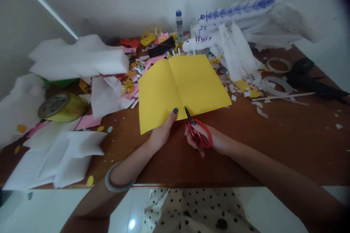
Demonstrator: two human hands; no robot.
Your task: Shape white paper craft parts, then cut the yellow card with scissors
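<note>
1. Brown desk [287, 142] against a pale wall, crowded with white paper, coloured scraps and offcuts.
2. A folded yellow sheet [183, 87] lies at the middle of the desk, its crease running away from the person, its near edge just in front of both hands.
3. The left hand [162, 133] is closed on the sheet's near edge, thumb on top beside the crease, pinning it down.
4. The right hand [207, 140] grips red scissors [198, 131], fingers through the loops; the dark blades touch the near edge just right of the crease.
5. To cut cleanly, I judge the pinning thumb should stay close to the blades but clear of them, the sheet kept flat, and the blades kept along the crease.
6. A glue bottle [178, 23] stands at the back; its label is too small to read.
7. White paper shapes [232, 25] at the back right carry blue pen marks, a feather-like drawing, no legible words.
8. A yellow tape roll [62, 106] lies at left, and tape rings [277, 83] at right; no brand can be read.
</note>
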